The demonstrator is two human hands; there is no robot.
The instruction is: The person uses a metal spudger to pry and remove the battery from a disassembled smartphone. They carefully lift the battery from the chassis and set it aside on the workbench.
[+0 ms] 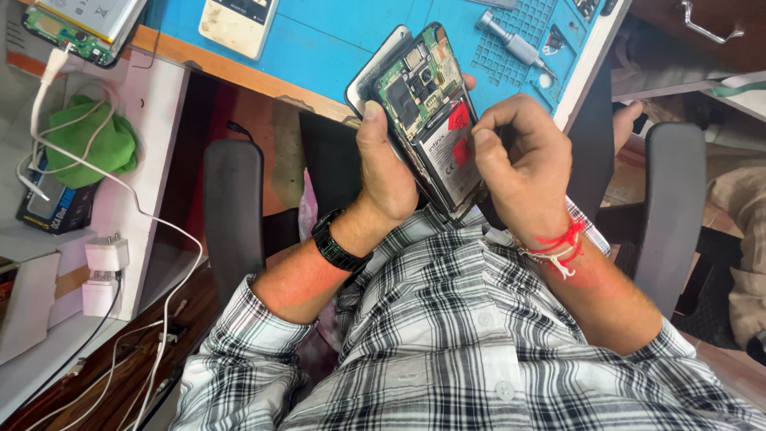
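While left hand (384, 164) grips opened phone (431, 120), right hand (519, 164) pinches closed at battery (453, 160) edge.

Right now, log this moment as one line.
left hand: holds opened phone | right hand: fingers pinched at battery | blue mat: screwdriver

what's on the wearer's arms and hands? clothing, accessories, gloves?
No gloves. Left hand: black link-band wristwatch. Right hand: red and white thread wristband. Both arms have black-and-white checked shirt sleeves rolled to about the elbow.
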